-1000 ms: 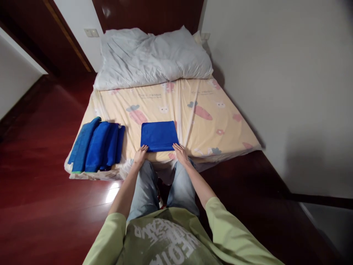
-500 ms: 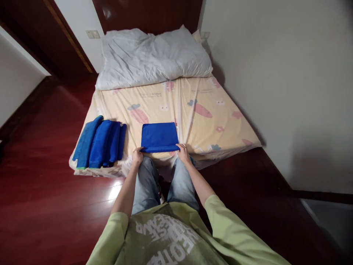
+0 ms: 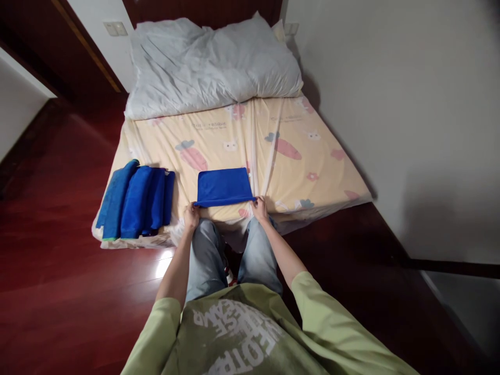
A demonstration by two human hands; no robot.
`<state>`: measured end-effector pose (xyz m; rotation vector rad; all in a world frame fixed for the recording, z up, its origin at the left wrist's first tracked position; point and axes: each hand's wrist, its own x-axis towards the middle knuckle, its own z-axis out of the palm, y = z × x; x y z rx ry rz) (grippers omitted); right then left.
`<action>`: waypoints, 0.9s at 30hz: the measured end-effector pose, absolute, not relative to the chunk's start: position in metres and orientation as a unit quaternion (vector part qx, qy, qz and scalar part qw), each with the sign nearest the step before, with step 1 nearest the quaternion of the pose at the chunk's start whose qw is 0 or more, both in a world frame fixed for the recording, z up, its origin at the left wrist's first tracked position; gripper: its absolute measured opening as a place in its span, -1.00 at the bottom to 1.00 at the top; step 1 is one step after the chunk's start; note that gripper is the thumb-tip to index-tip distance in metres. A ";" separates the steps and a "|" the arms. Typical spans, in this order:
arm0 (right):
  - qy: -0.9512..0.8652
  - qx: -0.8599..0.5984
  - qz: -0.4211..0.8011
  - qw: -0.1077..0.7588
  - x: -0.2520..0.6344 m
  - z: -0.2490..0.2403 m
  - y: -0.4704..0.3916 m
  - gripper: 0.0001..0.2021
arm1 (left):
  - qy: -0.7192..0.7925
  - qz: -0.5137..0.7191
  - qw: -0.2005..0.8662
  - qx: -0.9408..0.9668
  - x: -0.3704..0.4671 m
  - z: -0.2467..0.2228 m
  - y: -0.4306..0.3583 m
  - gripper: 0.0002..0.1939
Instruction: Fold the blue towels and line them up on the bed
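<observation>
A blue towel [image 3: 224, 185] lies flat on the bed in front of my knees, its near edge turned over into a narrow strip. My left hand [image 3: 191, 216] pinches the near left corner. At the near right corner, my right hand [image 3: 259, 209] grips the same edge between thumb and fingers. To the left, several rolled or folded blue towels [image 3: 135, 203] lie side by side near the bed's corner, the outermost one a lighter blue with a green edge. Neither hand touches those.
The bed [image 3: 328, 172] has a yellow sheet printed with carrots and rabbits. A large pale pillow or quilt [image 3: 211, 67] lies across its head end. A grey-white wall [image 3: 390, 104] runs along the right, and dark red flooring [image 3: 58, 271] surrounds the bed.
Both hands and the towel's near edge have shifted slightly away from me, shortening the flat part of the towel. The view has tilted down a little. The towels on the left stay put.
</observation>
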<state>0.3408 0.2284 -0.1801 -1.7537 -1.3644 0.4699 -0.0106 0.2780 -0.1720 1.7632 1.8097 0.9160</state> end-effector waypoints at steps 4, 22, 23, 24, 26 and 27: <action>-0.533 -0.714 0.181 0.416 0.339 -0.175 0.227 -0.64 | 0.670 0.345 0.214 0.621 -0.008 -0.166 0.275 -0.69; -0.470 -0.759 0.165 0.419 0.333 -0.170 0.228 -0.84 | 0.694 0.316 0.193 0.618 -0.005 -0.160 0.283 -0.94; -0.470 -0.756 0.147 0.431 0.332 -0.168 0.226 -0.87 | 0.687 0.315 0.180 0.630 -0.004 -0.158 0.282 -0.94; -0.476 -0.749 0.129 0.443 0.331 -0.167 0.225 -0.87 | 0.673 0.315 0.169 0.648 -0.003 -0.155 0.280 -0.94; -0.509 -0.721 0.108 0.457 0.329 -0.163 0.221 -0.84 | 0.621 0.313 0.166 0.700 0.000 -0.149 0.277 -0.89; -0.531 -0.703 0.108 0.460 0.328 -0.161 0.219 -0.82 | 0.587 0.306 0.175 0.729 0.002 -0.147 0.276 -0.86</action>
